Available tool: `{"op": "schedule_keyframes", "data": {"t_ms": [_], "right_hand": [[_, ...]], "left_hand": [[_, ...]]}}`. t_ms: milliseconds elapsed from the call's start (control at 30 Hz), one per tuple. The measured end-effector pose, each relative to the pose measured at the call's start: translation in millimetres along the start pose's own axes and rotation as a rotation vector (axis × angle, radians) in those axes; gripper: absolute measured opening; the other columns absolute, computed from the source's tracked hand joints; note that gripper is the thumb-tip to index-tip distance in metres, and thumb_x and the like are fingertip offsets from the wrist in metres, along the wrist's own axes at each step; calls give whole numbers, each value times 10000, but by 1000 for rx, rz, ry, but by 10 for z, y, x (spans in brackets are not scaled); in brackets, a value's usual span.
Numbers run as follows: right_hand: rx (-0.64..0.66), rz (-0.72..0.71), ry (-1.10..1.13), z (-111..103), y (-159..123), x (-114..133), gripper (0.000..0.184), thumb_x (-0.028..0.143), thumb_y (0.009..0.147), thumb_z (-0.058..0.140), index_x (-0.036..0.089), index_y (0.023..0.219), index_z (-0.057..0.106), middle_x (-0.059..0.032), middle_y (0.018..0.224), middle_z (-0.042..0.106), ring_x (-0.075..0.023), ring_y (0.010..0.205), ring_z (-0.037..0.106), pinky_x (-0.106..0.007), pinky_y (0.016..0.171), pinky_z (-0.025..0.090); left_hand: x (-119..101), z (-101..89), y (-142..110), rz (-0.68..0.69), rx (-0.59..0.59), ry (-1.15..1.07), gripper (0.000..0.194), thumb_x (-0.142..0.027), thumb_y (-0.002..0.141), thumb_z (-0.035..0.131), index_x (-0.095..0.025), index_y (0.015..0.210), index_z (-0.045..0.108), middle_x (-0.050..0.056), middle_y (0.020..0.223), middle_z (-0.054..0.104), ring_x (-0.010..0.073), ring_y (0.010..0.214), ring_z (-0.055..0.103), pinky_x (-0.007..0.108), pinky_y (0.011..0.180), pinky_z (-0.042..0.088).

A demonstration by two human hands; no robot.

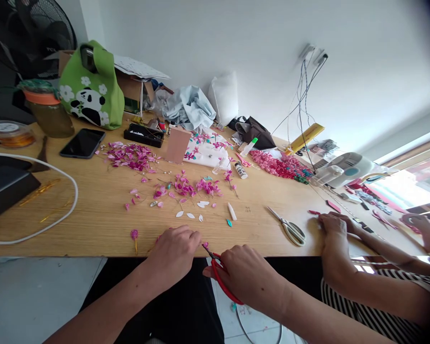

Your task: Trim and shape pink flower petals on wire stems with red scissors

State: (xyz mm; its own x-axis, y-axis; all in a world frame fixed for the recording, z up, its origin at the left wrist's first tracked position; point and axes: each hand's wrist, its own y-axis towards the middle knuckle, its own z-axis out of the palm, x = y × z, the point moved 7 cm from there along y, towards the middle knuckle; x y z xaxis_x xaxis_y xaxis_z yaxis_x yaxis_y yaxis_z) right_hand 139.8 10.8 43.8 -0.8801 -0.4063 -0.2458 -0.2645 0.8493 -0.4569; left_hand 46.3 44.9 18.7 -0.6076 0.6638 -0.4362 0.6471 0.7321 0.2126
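Note:
My left hand point(177, 251) is closed in a pinch over the table's front edge; what its fingers hold is hidden. Red-handled pliers point(224, 282) are gripped in my right hand point(249, 274), their dark jaws pointing at my left fingertips. A small pink petal piece point(205, 244) shows at the jaw tips, between the two hands. Left of my left hand lies a pink bud on a golden stem point(134, 235). Beyond the hands are white leaf shapes point(190, 215), a teal leaf point(229, 222), a white glue tube point(232, 211) and pink petal flowers point(184, 185).
Scissors point(290, 229) lie to the right, near a co-worker's hands point(335, 224). A loose petal pile point(131, 155), a phone point(82, 143) and a white cable point(75, 191) are at left. Behind stand a green panda bag point(93, 91) and a glue bottle point(241, 170).

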Motion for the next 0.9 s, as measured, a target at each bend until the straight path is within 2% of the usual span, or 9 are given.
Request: {"op": "schedule_keyframes", "data": {"t_ms": [167, 400, 567, 633, 700, 800, 900], "right_hand": [[-25, -23, -13, 13, -19, 5, 543, 462, 982, 352, 155, 662, 667, -112, 599, 663, -257, 507, 637, -295, 426, 256], [46, 23, 39, -12, -23, -4, 514, 517, 951, 406, 148, 714, 675, -110, 634, 668, -261, 567, 655, -275, 463, 323], [-10, 78, 160, 68, -57, -126, 531, 546, 920, 452, 141, 625, 627, -97, 571, 628, -217, 521, 601, -262, 464, 288], [-79, 136, 366, 132, -86, -247, 538, 556, 895, 488, 151, 548, 557, -54, 505, 576, -162, 466, 526, -252, 453, 259], [-128, 205, 692, 230, -116, -360, 501, 540, 870, 527, 161, 543, 500, -6, 476, 522, -121, 442, 457, -233, 440, 259], [-231, 278, 1297, 358, -131, -414, 365, 473, 856, 556, 162, 666, 524, 7, 542, 546, -115, 488, 473, -211, 466, 347], [-399, 240, 1685, 372, -81, -321, 332, 449, 812, 610, 146, 687, 560, -12, 563, 578, -126, 510, 496, -230, 507, 403]], "left_hand": [[11, 20, -9, -5, 8, -6, 206, -33, 840, 435, -169, 780, 578, 36, 724, 637, 201, 732, 598, 298, 622, 406], [35, 30, 15, -23, -21, -24, 229, -125, 899, 415, -177, 727, 556, 32, 694, 628, 196, 702, 589, 295, 612, 382], [242, -45, -4, -203, -141, -239, 209, -140, 872, 441, -182, 705, 558, 16, 667, 628, 163, 643, 577, 262, 596, 370], [346, -69, -37, -288, -189, -387, 193, -171, 863, 461, -186, 700, 565, -4, 609, 612, 145, 579, 560, 245, 575, 370], [418, -77, -77, -355, -230, -569, 191, -236, 864, 479, -186, 710, 581, -17, 561, 590, 134, 533, 547, 231, 552, 379], [432, -72, -137, -414, -284, -816, 213, -320, 857, 505, -178, 730, 602, -16, 547, 571, 134, 528, 546, 216, 532, 399], [355, -65, -197, -445, -327, -924, 234, -356, 845, 534, -174, 717, 606, -13, 552, 557, 134, 534, 538, 214, 528, 417]]}}
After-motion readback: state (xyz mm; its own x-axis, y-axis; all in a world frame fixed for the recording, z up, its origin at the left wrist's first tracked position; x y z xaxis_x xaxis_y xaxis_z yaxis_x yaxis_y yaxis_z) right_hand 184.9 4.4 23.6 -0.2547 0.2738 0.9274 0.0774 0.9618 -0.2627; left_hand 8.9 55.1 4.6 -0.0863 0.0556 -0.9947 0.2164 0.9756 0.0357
